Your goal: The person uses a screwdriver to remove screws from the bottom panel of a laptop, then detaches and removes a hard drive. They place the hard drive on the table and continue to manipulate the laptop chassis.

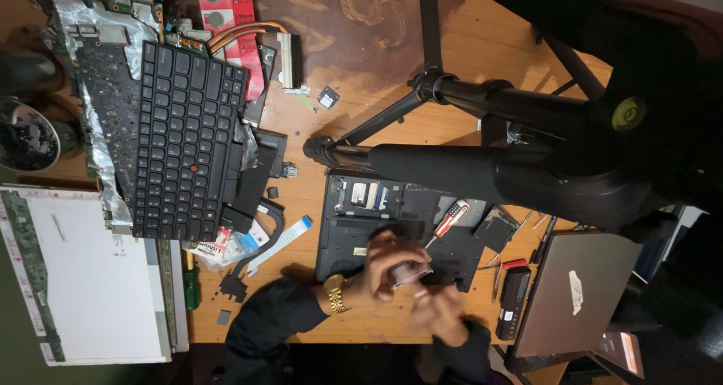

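Note:
My left hand, with a gold watch on the wrist, grips a small pale rectangular part over the lower edge of a black laptop base. My right hand is just below and to the right of it, blurred by motion, with its fingers close to the part. Whether it grips anything is unclear. A screwdriver with a red and white handle lies on the base just above the hands.
A detached keyboard rests on a circuit board at the left, with a bare screen panel below it. A black tripod looms over the wooden table. A grey laptop lid, a black battery, a green screwdriver and a ribbon cable lie around.

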